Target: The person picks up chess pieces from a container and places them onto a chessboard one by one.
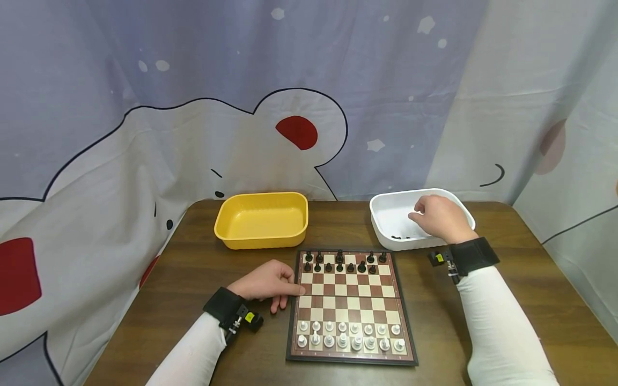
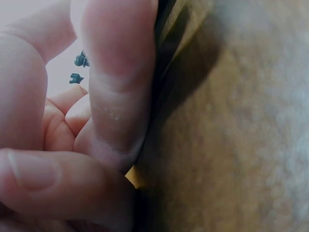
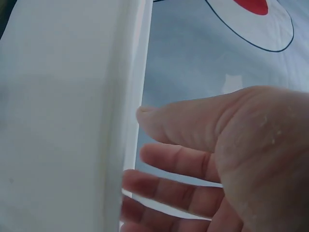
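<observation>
A chessboard (image 1: 350, 300) lies on the wooden table. Black pieces (image 1: 340, 261) stand in its two far rows and white pieces (image 1: 347, 335) in its two near rows. My left hand (image 1: 270, 281) rests on the table at the board's left edge, one finger touching the frame and the others loosely curled; it holds nothing. The left wrist view shows those fingers (image 2: 111, 96) close up, with two black pieces (image 2: 78, 61) behind. My right hand (image 1: 434, 217) hovers over the white tub (image 1: 410, 244) with relaxed, spread fingers (image 3: 178, 159) and nothing in them. A few black pieces (image 1: 401, 236) lie in that tub.
A yellow tub (image 1: 260, 239) with nothing visible in it stands left of the white one, behind the board. A printed curtain (image 1: 309, 107) hangs right behind the table. The table's edges (image 1: 145, 300) run close on the left and right.
</observation>
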### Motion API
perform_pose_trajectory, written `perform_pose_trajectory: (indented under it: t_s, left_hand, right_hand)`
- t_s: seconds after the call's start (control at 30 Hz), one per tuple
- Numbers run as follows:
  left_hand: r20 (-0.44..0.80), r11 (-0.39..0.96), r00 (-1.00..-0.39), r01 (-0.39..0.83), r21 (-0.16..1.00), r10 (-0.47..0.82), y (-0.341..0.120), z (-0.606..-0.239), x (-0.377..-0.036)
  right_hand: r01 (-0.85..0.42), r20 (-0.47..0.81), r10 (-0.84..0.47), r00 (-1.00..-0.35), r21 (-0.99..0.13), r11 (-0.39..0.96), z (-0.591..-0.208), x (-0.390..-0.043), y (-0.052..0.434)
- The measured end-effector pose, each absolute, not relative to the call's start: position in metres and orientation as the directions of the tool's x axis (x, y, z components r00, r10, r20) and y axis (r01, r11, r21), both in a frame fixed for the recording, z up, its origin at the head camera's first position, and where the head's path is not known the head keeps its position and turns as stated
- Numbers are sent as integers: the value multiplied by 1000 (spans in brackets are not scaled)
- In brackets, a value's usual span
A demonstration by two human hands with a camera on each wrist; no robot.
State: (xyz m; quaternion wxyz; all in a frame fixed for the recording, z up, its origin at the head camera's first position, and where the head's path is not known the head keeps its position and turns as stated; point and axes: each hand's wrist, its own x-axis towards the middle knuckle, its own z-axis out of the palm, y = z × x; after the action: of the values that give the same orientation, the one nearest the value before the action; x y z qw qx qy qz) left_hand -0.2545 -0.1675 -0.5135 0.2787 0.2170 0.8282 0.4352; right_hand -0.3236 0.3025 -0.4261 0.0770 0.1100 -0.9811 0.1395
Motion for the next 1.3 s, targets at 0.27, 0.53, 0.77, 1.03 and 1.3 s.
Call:
perform_pose_trajectory:
  t_s: [0.27,0.53,0.77,1.03,1.3]
  left_hand:
    - [-272,531,-751,122,838,602,-168,-514,-256]
    - [-271,531,-749,126,838,604,-167,-513,-255]
    - [-269,528,-750,124,840,604,-167,-513,-254]
    - [-266,523,-748,125,843,608,-168,-512,-254]
    - [-268,526,-750,123,842,604,-168,-514,-255]
  right_hand:
    - [-161,83,-144,-986,-261,952,-433,-328,309]
    - [-124,-11,-131,-991,-259,958,-437,-326,311]
    - [-180,-73,-207,-976,-273,945,-439,-324,312]
    - [-163,-135,-213,-968,-312,936,-441,-326,314]
    - [-238,-80,-279,-957,-335,912,-458,-338,327]
